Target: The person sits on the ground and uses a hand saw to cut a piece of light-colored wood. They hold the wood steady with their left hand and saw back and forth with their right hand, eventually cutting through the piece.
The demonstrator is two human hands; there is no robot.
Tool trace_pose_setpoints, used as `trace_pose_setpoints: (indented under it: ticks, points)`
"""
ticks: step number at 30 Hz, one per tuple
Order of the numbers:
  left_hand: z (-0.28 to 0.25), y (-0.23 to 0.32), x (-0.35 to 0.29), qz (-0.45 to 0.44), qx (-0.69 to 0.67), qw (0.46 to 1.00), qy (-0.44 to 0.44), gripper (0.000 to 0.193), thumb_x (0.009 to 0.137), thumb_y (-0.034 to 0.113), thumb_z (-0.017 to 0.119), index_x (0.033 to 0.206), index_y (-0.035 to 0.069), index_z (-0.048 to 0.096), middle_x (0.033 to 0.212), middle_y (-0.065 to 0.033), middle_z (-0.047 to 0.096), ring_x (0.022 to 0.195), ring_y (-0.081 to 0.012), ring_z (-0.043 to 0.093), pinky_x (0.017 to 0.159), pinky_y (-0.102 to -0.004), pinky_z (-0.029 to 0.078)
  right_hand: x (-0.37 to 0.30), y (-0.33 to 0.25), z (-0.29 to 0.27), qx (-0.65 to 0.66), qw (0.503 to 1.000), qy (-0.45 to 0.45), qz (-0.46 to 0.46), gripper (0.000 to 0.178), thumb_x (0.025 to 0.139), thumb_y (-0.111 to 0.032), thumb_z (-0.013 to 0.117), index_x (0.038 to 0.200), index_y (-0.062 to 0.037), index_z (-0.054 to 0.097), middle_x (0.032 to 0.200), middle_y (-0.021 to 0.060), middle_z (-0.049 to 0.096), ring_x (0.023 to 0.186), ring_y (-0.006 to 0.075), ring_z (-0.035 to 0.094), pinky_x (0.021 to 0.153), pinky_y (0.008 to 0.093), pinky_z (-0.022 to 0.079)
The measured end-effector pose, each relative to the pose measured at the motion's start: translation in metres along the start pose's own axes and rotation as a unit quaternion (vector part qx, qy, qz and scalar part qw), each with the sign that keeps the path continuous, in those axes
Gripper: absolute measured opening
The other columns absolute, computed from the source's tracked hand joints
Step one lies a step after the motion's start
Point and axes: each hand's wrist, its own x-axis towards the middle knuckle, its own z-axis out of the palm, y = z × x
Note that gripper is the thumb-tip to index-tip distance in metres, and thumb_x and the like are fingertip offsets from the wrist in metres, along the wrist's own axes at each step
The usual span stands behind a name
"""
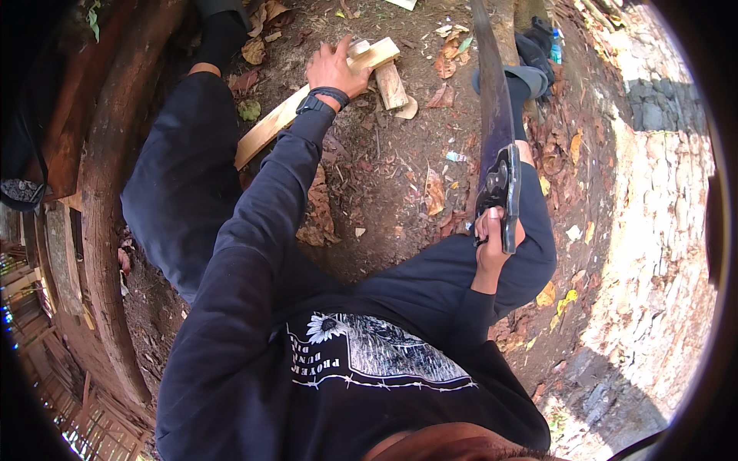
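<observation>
My left hand (336, 71), with a dark watch at its wrist, is closed over a pale wooden strip (267, 134) near its far end. The strip slants from between my legs up to the right. By my fingertips shows the end of another small piece of wood (357, 48). A short wood block (391, 86) lies under the strip's far end. On the right, my right hand (498, 234) grips the black handle of a handsaw (494, 115). Its long dark blade points away from me, over my right lower leg and apart from the wood.
Bare soil (384, 200) with dry leaves (434, 190) and wood chips spreads between my legs. A thick log (115, 192) runs along the left. Slatted wood or bamboo (54, 376) is at the lower left. A small bottle (556, 48) stands beyond my right foot.
</observation>
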Motion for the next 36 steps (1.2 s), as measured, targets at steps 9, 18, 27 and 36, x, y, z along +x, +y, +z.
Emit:
trace_pose_setpoints:
  ticks: [9, 18, 27, 36]
  points:
    - [0.012, -0.008, 0.010, 0.027, -0.169, 0.981, 0.085, 0.039, 0.092, 0.023, 0.086, 0.131, 0.022, 0.083, 0.122, -0.0156, 0.076, 0.106, -0.0388, 0.077, 0.092, -0.0487, 0.063, -0.012, 0.029, -0.014, 0.002, 0.997, 0.055, 0.045, 0.011, 0.105, 0.002, 0.064, 0.095, 0.0017, 0.060, 0.068, 0.0004, 0.050, 0.053, 0.0086, 0.046, 0.050, 0.0269, 0.038]
    - [0.032, 0.051, -0.081, 0.217, -0.036, 0.974, 0.060, 0.034, 0.082, 0.023, 0.092, 0.115, 0.026, 0.086, 0.106, 0.0023, 0.067, 0.102, -0.0232, 0.064, 0.093, -0.0437, 0.047, -0.010, 0.030, -0.019, -0.013, 0.999, 0.037, 0.025, 0.012, 0.103, 0.000, 0.070, 0.095, 0.0003, 0.060, 0.069, 0.0002, 0.055, 0.055, 0.0068, 0.050, 0.051, 0.0259, 0.040]
    - [0.033, 0.071, -0.070, 0.101, -0.051, 0.993, 0.026, 0.036, 0.072, 0.042, 0.098, 0.102, 0.024, 0.088, 0.116, -0.0008, 0.066, 0.124, -0.0269, 0.058, 0.110, -0.0543, 0.039, -0.017, 0.036, -0.020, -0.025, 0.999, 0.035, 0.033, 0.016, 0.101, 0.000, 0.072, 0.089, 0.0000, 0.061, 0.067, 0.0003, 0.058, 0.055, 0.0070, 0.053, 0.052, 0.0272, 0.041]
    - [0.012, 0.039, -0.069, 0.070, -0.097, 0.990, 0.067, 0.053, 0.078, 0.042, 0.096, 0.123, 0.018, 0.082, 0.126, -0.0095, 0.064, 0.130, -0.0328, 0.054, 0.115, -0.0530, 0.041, -0.016, 0.041, -0.025, -0.071, 0.997, -0.017, -0.012, 0.013, 0.103, -0.001, 0.070, 0.094, 0.0001, 0.060, 0.069, 0.0004, 0.056, 0.055, 0.0070, 0.051, 0.051, 0.0269, 0.040]
